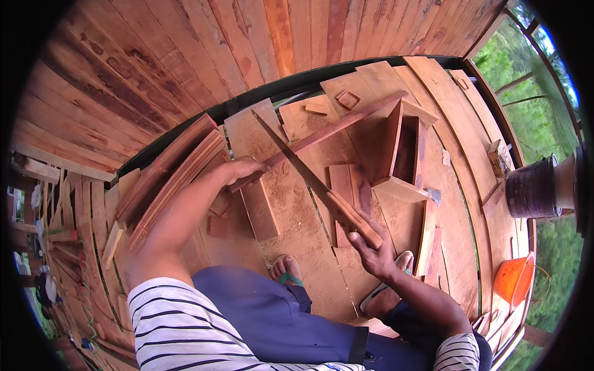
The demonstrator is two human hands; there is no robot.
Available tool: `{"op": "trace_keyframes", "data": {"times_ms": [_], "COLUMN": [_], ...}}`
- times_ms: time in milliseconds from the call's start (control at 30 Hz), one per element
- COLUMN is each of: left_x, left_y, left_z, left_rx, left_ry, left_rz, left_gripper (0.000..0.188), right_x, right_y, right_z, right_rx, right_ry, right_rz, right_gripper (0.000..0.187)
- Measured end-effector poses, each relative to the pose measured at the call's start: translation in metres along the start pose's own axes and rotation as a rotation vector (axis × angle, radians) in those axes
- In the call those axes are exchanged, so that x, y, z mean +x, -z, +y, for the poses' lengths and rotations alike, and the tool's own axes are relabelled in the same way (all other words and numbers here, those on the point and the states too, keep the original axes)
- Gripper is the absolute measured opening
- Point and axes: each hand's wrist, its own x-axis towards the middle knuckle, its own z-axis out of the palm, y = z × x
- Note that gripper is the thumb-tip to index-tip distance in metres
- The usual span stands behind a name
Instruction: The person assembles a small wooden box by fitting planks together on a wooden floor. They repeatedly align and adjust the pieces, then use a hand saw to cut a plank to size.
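My right hand (pixel 375 248) is closed round the wooden handle of a handsaw (pixel 304 172), whose long tapered blade points away and to the left. The blade crosses a long narrow wooden strip (pixel 346 122). My left hand (pixel 246 170) grips the strip near its left end, its fingers partly hidden. Beneath that end lies a wooden block (pixel 260 210); the strip's far right end reaches the top of an open wooden box (pixel 406 148). Whether the saw's teeth touch the wood I cannot tell.
Stacked boards (pixel 176 179) lie left of my left arm. Short offcuts (pixel 316 109) and sawdust cover the plank floor (pixel 297 238) around my sandalled feet. An orange bucket (pixel 512 279) and a dark bucket (pixel 531 188) stand at the right edge. A plank wall (pixel 247 43) rises ahead.
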Motion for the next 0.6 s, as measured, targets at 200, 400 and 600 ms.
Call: {"op": "trace_keyframes", "data": {"times_ms": [200, 400, 600], "left_x": [-0.003, -0.02, -0.039], "left_y": [0.0, 0.016, 0.037], "left_z": [-0.016, 0.014, 0.042], "left_rx": [-0.087, -0.01, 0.079], "left_ry": [0.002, 0.071, -0.045], "left_rz": [0.055, 0.013, 0.024], "left_gripper": [0.035, 0.037, 0.031], "right_x": [-0.013, -0.025, -0.01], "right_y": [-0.031, -0.039, -0.033], "right_z": [-0.004, -0.016, -0.021], "right_rx": [-0.131, -0.008, 0.191], "right_ry": [0.037, 0.043, -0.034], "right_rz": [-0.082, -0.071, -0.075], "right_gripper": [0.058, 0.06, 0.059]}}
